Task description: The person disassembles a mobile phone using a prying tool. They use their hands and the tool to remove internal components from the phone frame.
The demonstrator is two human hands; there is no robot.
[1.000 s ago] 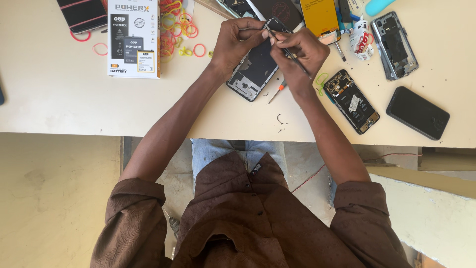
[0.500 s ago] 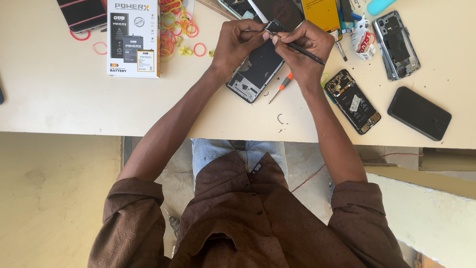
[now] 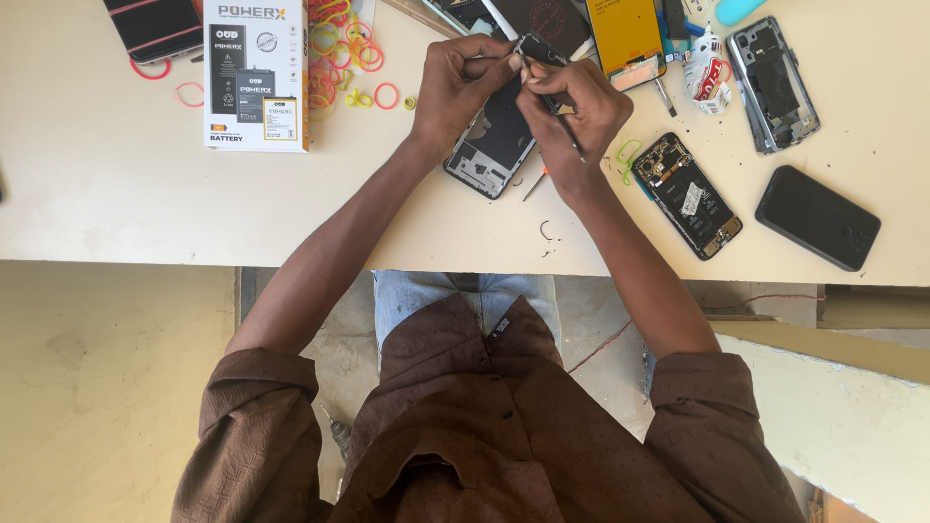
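An opened phone (image 3: 494,145) with its dark inner frame showing lies tilted on the cream table (image 3: 116,203). My left hand (image 3: 460,82) grips its upper edge, fingers curled over the top. My right hand (image 3: 576,111) meets it there, pinching a thin dark tool (image 3: 564,131) whose tip points at the phone's top corner. Both hands touch at the fingertips and hide that part of the phone. A small screwdriver (image 3: 535,184) lies beside the phone's lower right edge.
A white battery box (image 3: 254,77) and several coloured rubber bands (image 3: 339,48) lie at left. To the right are an opened phone (image 3: 699,194), a black phone (image 3: 817,217), a bare phone frame (image 3: 773,82) and a yellow-backed phone (image 3: 623,39). The table edge runs below.
My hands drew closer together over the phone's top corner, and the right hand turned so the thin tool now points down across the wrist.
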